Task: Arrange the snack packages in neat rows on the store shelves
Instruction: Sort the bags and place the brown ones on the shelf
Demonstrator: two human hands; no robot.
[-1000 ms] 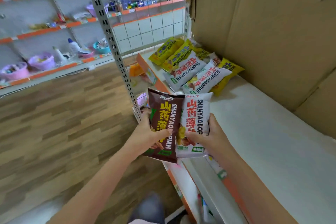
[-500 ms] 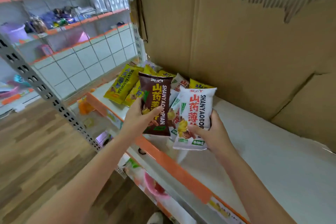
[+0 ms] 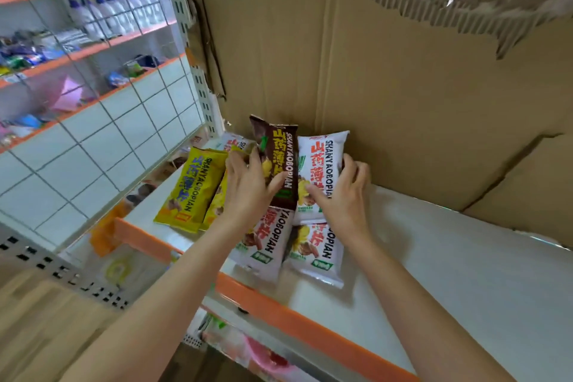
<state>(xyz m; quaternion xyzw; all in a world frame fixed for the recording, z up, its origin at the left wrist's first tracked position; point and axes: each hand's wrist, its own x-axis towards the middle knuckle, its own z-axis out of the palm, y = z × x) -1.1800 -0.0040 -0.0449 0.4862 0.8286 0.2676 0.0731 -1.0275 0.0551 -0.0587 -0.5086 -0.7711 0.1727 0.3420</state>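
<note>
Left hand (image 3: 248, 189) grips a glossy brown packet (image 3: 277, 158); right hand (image 3: 344, 192) grips a puffy white packet (image 3: 319, 164) above the smooth shelf (image 3: 434, 273).

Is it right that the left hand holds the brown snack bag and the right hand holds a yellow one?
Not quite. The head view shows the left hand holding the brown snack bag, but the right hand holds a white snack bag, not a yellow one. The yellow bags lie on the shelf.

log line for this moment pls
left hand grips brown pack | right hand grips white pack | both at shelf back
</note>
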